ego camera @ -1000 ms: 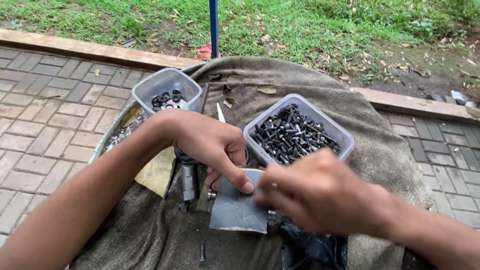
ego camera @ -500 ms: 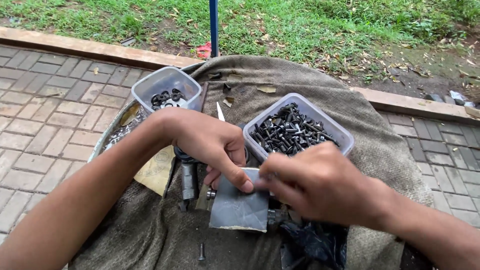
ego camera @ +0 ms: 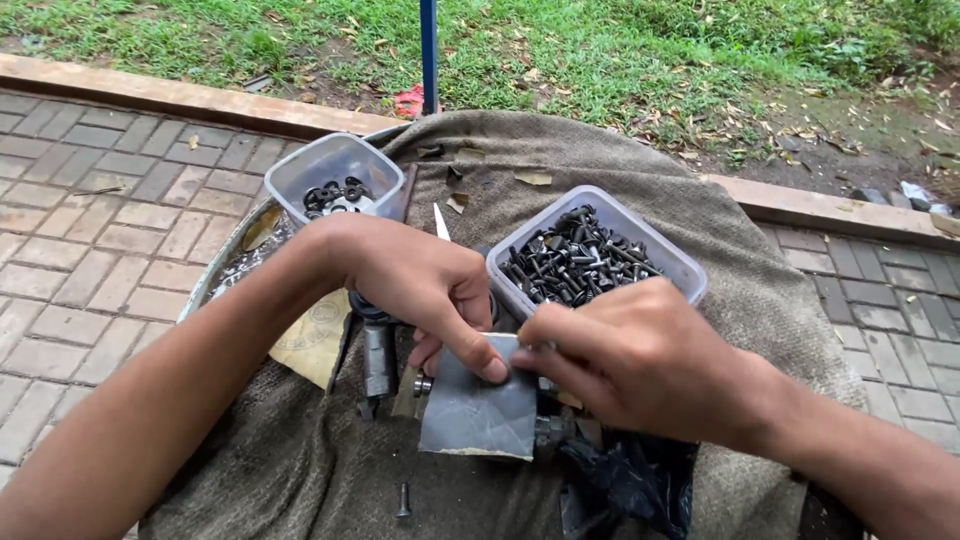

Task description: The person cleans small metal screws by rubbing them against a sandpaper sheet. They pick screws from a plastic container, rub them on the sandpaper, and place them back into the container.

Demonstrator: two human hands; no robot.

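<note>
Head view: left hand (ego camera: 425,290) closed, thumb pinning grey sandpaper sheet (ego camera: 475,405) flat for steadiness. Right hand (ego camera: 640,360) pinched shut on sheet's edge, beside bolt tub (ego camera: 595,255).

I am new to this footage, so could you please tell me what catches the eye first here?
Both hands meet at the centre on a grey sheet, the left hand pressing it with a thumb, the right hand pinching at its edge. Behind them on the brown cloth stand a tub of bolts and, further left, a tub of washers.

both hands (ego camera: 520,330) pinch grey sandpaper sheet (ego camera: 478,410).
</note>
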